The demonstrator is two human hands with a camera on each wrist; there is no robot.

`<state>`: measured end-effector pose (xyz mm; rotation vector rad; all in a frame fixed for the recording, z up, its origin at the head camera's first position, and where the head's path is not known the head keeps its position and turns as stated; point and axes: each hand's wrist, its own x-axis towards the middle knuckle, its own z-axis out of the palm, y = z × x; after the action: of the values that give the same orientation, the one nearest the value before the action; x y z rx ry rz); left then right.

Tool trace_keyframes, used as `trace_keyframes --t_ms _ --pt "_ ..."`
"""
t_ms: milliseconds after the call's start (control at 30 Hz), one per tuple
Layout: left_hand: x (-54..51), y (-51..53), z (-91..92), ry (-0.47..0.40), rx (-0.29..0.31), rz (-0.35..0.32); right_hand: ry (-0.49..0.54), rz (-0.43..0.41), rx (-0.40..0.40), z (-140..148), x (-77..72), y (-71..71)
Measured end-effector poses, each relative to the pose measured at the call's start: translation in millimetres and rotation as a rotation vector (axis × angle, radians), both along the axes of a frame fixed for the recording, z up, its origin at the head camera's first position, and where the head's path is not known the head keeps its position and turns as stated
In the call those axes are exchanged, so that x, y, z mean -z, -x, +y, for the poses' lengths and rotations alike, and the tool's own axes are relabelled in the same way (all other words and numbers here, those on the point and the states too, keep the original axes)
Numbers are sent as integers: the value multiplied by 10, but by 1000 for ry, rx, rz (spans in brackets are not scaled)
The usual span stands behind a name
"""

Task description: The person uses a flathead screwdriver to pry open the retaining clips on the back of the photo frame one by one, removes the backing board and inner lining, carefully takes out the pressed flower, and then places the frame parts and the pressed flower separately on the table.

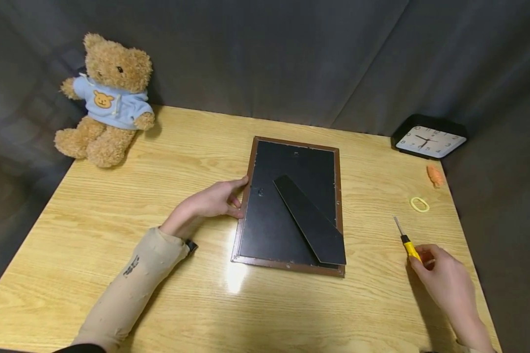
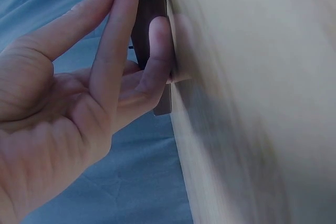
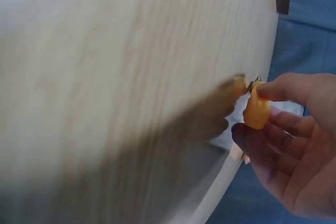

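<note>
So, a light wood-grain desk [image 1: 181, 147] is walled in by dark grey curtain [image 1: 269, 59] at the back and down both sides. A shiny glare patch can be seen just by the frame's lower left corner. The back left corner is taken by a tan teddy bear [image 1: 110, 103] in a blue hoodie, the back right one by a black clock [image 1: 430, 142] with a white face.

Container-wise, there's the brown picture frame [image 1: 288, 266], laid face down mid-desk. A black backing board [image 1: 265, 225] is held inside its border, and a black stand flap [image 1: 306, 215] is slanted across that, its wide end reaching the lower right corner.

The frame's left edge is held by the left hand [image 1: 216, 198], thumb up along the side, other fingers bent against it, only slightly spread. A yellow-handled screwdriver [image 1: 409, 246] is pinched by the handle in the right hand [image 1: 450, 279], fingers nearly closed together, shaft pointed away from the person. Whether the tip is touching the wood can't be told.

Frame and screwdriver are separated by a decent strip of wood. Along the right edge, a yellow ring [image 1: 411, 202] and a small orange object [image 1: 435, 176] are lined up below the clock.
</note>
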<state>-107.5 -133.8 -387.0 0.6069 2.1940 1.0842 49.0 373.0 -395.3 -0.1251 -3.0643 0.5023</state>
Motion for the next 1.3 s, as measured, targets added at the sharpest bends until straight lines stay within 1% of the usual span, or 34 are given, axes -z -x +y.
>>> trace_keyframes --t_ms 167,300,400,467,533,600,633,667,733,767,800,867,933,967,1100,1233,1300 --pt "-10 5 -4 -2 -2 3 -7 -23 23 73 1 -73" --pt "-1 14 1 -3 0 9 -18 -56 21 102 22 -85" --pt "6 17 11 -6 -6 -1 -23 -79 15 98 16 -84" --pt "2 13 20 -10 -6 -8 -26 -32 14 64 4 -99" --pt "-3 13 26 -10 -12 -15 -11 72 -4 -2 -17 -98" --pt "-9 15 26 -8 -10 -13 33 176 -58 -112 -43 -78" --pt "-14 16 27 -6 -10 -14 68 202 -96 -186 -60 -59" --pt "-19 18 26 -4 -11 -14 108 206 -144 -270 -79 -30" --pt "-27 17 24 -5 -9 -11 216 145 -253 -454 -102 34" --pt "-27 18 24 -7 -8 -12 262 100 -295 -551 -107 65" --pt "-26 18 24 -9 -7 -12 301 46 -324 -646 -113 95" --pt "-18 17 27 -13 -11 -14 364 -25 -379 -799 -99 155" --pt "-7 18 30 -17 -9 -12 409 -83 -394 -911 -85 213" --pt "0 20 30 -18 -10 -14 425 -113 -389 -950 -87 242" --pt "0 25 4 -13 -9 -2 504 -191 -368 -1040 -90 337" --pt "-27 32 -78 10 -38 12 549 -208 -387 -1112 -85 424" --pt "-39 39 -130 20 -59 12 547 -207 -399 -1161 -79 470"
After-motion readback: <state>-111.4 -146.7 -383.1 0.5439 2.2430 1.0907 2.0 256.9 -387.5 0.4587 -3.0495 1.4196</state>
